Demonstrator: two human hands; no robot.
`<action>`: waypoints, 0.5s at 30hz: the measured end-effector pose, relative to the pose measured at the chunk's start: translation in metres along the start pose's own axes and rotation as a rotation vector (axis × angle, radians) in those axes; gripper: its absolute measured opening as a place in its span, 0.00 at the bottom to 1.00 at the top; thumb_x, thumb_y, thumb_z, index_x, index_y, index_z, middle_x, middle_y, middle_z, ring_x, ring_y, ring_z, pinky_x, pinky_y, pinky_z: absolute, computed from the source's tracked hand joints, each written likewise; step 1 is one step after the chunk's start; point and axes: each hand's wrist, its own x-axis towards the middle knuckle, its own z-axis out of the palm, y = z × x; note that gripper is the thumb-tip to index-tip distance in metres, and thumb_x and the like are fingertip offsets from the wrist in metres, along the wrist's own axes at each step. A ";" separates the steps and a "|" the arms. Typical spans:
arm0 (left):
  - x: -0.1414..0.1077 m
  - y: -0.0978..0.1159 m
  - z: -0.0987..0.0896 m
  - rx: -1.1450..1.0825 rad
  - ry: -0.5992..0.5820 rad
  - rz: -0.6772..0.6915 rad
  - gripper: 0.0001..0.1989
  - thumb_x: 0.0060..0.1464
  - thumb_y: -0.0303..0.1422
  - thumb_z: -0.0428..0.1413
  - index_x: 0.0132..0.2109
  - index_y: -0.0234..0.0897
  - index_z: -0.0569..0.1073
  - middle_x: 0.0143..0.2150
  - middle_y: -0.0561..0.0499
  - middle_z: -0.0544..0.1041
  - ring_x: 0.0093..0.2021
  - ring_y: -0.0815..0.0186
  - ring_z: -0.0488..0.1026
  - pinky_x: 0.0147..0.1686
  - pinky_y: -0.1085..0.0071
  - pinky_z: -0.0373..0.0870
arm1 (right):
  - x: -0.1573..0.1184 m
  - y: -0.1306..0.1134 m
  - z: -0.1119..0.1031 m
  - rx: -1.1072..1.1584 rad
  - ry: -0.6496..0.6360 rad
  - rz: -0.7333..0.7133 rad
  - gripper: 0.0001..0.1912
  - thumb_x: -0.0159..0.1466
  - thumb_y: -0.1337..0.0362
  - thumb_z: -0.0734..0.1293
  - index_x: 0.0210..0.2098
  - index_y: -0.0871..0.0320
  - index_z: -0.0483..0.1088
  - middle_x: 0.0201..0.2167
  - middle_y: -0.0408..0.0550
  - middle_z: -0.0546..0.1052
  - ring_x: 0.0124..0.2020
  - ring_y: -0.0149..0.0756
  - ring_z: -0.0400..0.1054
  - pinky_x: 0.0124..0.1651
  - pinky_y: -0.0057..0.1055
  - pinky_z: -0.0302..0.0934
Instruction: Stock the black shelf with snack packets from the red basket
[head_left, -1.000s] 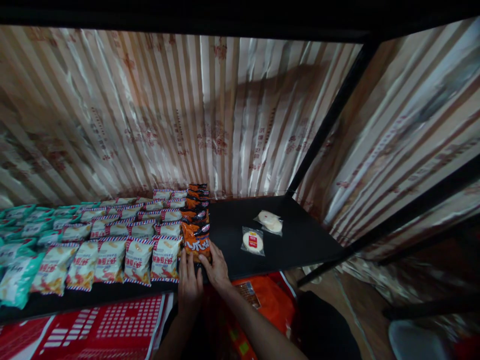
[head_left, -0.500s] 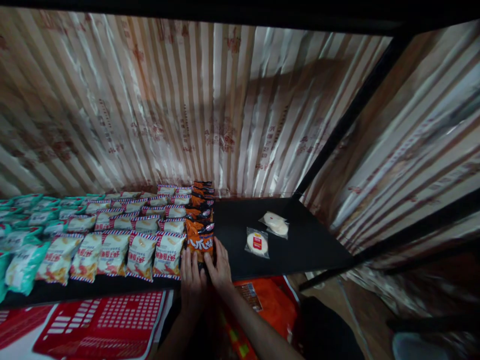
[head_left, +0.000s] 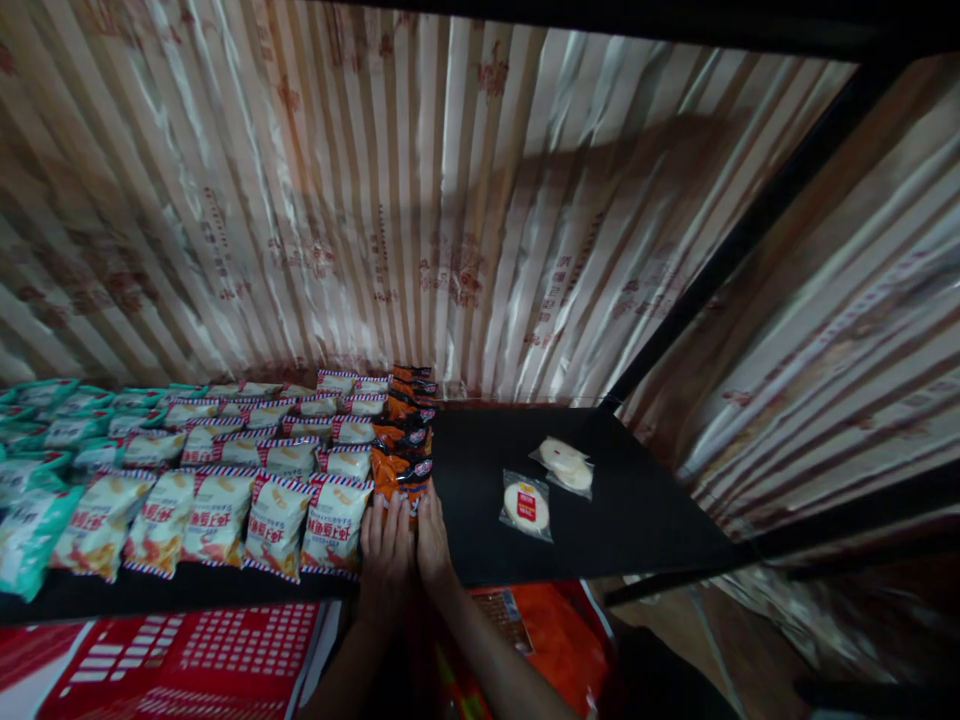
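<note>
A column of orange-and-black snack bags [head_left: 396, 468] stands at the right end of the stocked rows. My left hand [head_left: 386, 548] lies with straight fingers flat over the front bag's face and covers most of it. Along that bag's right edge rests my right hand [head_left: 434, 545], fingers stretched upward and thumb hidden. Both hands touch the bag without wrapping round it. Immediately left of them is a white snack bag [head_left: 332, 525] with striped edges, at the front of several similar rows.
Teal bags [head_left: 34, 530] fill the far left of the black shelf [head_left: 480, 480]. Flat round items in clear wrappers [head_left: 526, 505] lie on its right part. Below are a red basket [head_left: 202, 660] and an orange bag [head_left: 540, 640]. A dark post [head_left: 720, 260] slants at the right.
My right hand has shifted from the front bag's lower corner to its right side, fingers now straighter. My left hand sits higher over the bag's face. The view has shifted slightly.
</note>
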 end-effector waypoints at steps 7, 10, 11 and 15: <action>0.001 0.002 -0.004 -0.014 0.014 0.000 0.27 0.57 0.25 0.45 0.64 0.31 0.51 0.64 0.38 0.56 0.66 0.52 0.44 0.59 0.51 0.52 | -0.003 -0.009 -0.006 0.027 -0.031 -0.015 0.29 0.66 0.51 0.46 0.62 0.56 0.52 0.62 0.48 0.59 0.63 0.32 0.49 0.64 0.38 0.46; 0.002 0.004 -0.005 -0.014 0.027 -0.019 0.30 0.56 0.26 0.47 0.64 0.32 0.49 0.66 0.37 0.50 0.65 0.50 0.45 0.59 0.50 0.53 | 0.001 -0.012 -0.012 0.121 -0.016 -0.019 0.29 0.66 0.50 0.47 0.63 0.55 0.50 0.63 0.47 0.56 0.63 0.33 0.49 0.64 0.40 0.46; 0.003 0.005 -0.005 -0.021 0.022 -0.028 0.30 0.56 0.27 0.48 0.65 0.32 0.49 0.67 0.38 0.48 0.65 0.50 0.46 0.58 0.50 0.54 | 0.004 -0.013 -0.013 0.145 -0.016 -0.012 0.29 0.66 0.49 0.47 0.63 0.55 0.50 0.63 0.47 0.56 0.63 0.34 0.49 0.63 0.40 0.47; 0.005 0.007 -0.008 -0.072 -0.017 -0.072 0.31 0.56 0.27 0.48 0.65 0.34 0.49 0.67 0.39 0.44 0.65 0.50 0.45 0.58 0.50 0.54 | 0.017 -0.018 -0.012 0.144 -0.023 -0.018 0.30 0.66 0.46 0.46 0.61 0.53 0.54 0.58 0.45 0.65 0.61 0.35 0.54 0.60 0.40 0.53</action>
